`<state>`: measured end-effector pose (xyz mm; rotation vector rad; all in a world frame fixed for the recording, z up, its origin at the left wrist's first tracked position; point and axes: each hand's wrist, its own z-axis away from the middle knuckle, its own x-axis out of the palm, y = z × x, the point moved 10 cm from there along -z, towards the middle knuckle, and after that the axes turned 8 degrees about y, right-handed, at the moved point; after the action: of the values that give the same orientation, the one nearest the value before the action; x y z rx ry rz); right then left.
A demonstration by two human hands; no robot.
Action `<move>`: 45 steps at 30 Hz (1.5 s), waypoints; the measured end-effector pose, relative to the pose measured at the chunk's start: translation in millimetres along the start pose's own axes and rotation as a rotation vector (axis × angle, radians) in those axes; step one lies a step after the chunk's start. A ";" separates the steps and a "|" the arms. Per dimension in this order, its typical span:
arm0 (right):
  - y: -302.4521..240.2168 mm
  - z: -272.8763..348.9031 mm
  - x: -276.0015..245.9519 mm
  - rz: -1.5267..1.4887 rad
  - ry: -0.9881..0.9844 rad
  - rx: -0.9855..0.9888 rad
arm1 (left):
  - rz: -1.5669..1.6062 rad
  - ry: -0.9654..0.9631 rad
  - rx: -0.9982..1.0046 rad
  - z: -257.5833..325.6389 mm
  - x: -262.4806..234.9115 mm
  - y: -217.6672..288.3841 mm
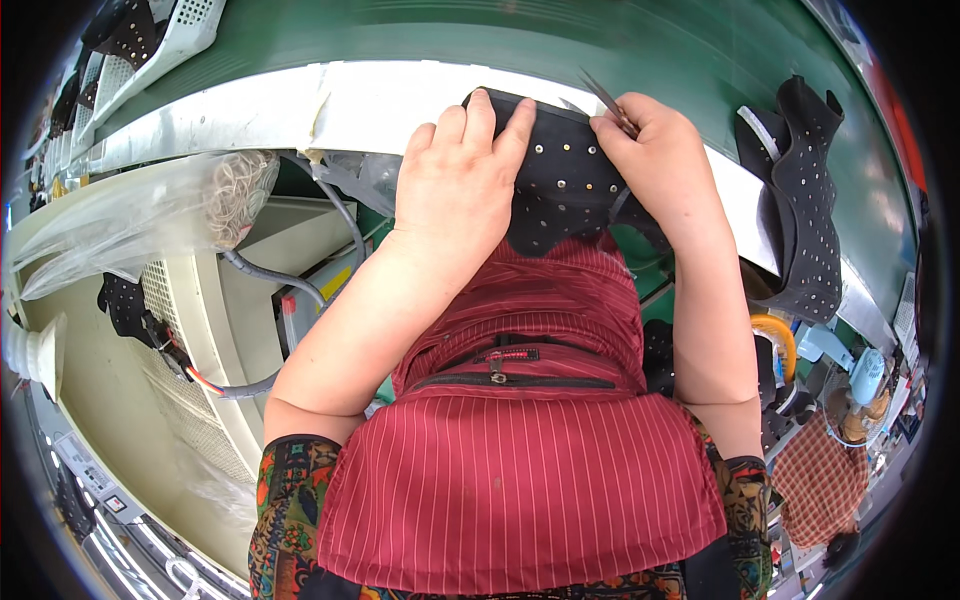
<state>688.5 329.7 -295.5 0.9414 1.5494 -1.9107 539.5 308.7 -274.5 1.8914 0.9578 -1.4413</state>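
A black fabric piece with rows of shiny studs lies over the near edge of the white work surface and hangs toward my lap. My left hand holds it at its left side, with the fingertips along its far edge and the thumb out of sight. On the other side, my right hand grips small dark scissors. Their pointed blades angle up and left, apart from each other, just beyond the fabric's far right corner.
More black studded pieces lie at the right of the table. A green surface runs behind the white strip. A clear plastic bag rests on a cream bin at left, near a grey cable. White baskets stand far left.
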 end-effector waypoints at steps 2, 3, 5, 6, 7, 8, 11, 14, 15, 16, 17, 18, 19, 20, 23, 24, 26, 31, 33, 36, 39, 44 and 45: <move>-2.0 0.1 -0.7 0.031 -0.004 0.001 | -0.025 -0.001 0.014 -1.1 0.6 2.4; -2.6 0.0 -1.0 0.035 -0.004 -0.001 | -0.037 -0.001 0.022 -1.6 1.1 3.9; -4.3 -0.3 -1.8 0.056 0.011 -0.021 | -0.080 -0.030 0.027 -2.4 4.3 6.5; -4.9 -0.3 -1.5 0.074 0.025 -0.038 | -0.102 -0.044 0.029 -2.7 5.8 8.0; -6.2 -0.6 -2.3 0.093 0.041 -0.056 | -0.119 -0.055 0.029 -3.2 6.7 9.7; -7.1 -1.2 -1.7 0.111 0.032 -0.060 | -0.135 -0.066 0.028 -3.8 7.4 11.6; -8.3 -3.7 1.0 0.152 -0.005 -0.055 | -0.207 -0.151 0.029 -7.0 11.9 16.5; -5.8 -5.4 3.1 0.155 -0.042 -0.028 | -0.204 -0.115 0.064 -11.8 2.8 18.6; -5.1 -5.4 2.6 0.149 -0.041 -0.030 | -0.189 -0.079 0.081 -13.2 -1.9 20.2; -4.5 -5.8 3.0 0.143 -0.040 -0.033 | -0.122 -0.020 0.077 -14.0 -8.8 23.4; -5.4 -6.7 2.8 0.144 -0.031 -0.055 | -0.056 0.038 0.073 -14.3 -16.0 28.9; -6.0 -7.8 2.7 0.145 -0.021 -0.076 | 0.011 0.096 0.069 -15.4 -22.1 33.9; -6.5 -7.2 2.5 0.150 -0.016 -0.096 | 0.203 0.141 0.107 -11.9 -22.5 44.4; -4.9 -7.2 2.8 0.118 -0.020 -0.087 | 0.308 0.173 0.104 -9.2 -19.4 50.7; 3.5 -6.4 1.7 0.016 -0.042 -0.028 | 0.382 0.208 0.083 -9.0 -10.7 52.9; 8.3 -4.8 1.0 -0.022 -0.059 0.011 | 0.380 0.194 0.084 -8.7 -5.8 52.5; 14.8 0.2 0.5 -0.099 -0.095 0.059 | 0.363 0.172 0.084 -7.6 -2.2 52.0; 17.4 36.1 -22.4 -0.159 -0.093 0.064 | 0.303 0.128 0.111 -9.1 -1.4 56.3; 16.7 46.1 -31.4 -0.132 -0.076 0.048 | 0.282 0.117 0.107 -8.0 0.1 56.6; 25.5 48.2 -45.5 -0.197 -0.026 0.088 | 0.279 0.102 0.118 -6.5 3.4 58.2; 44.0 38.0 -53.5 -0.243 0.018 0.135 | 0.277 0.118 0.123 -6.5 3.8 58.2; 67.4 29.2 -43.0 -0.294 0.038 0.231 | 0.228 0.113 0.075 -6.8 4.6 59.0; 69.5 29.0 -41.1 -0.293 0.037 0.244 | 0.207 0.097 0.064 -6.0 2.8 59.5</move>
<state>760.7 284.1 -304.0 0.8907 1.5705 -2.3425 591.7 279.5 -274.6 2.0562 0.7416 -1.2828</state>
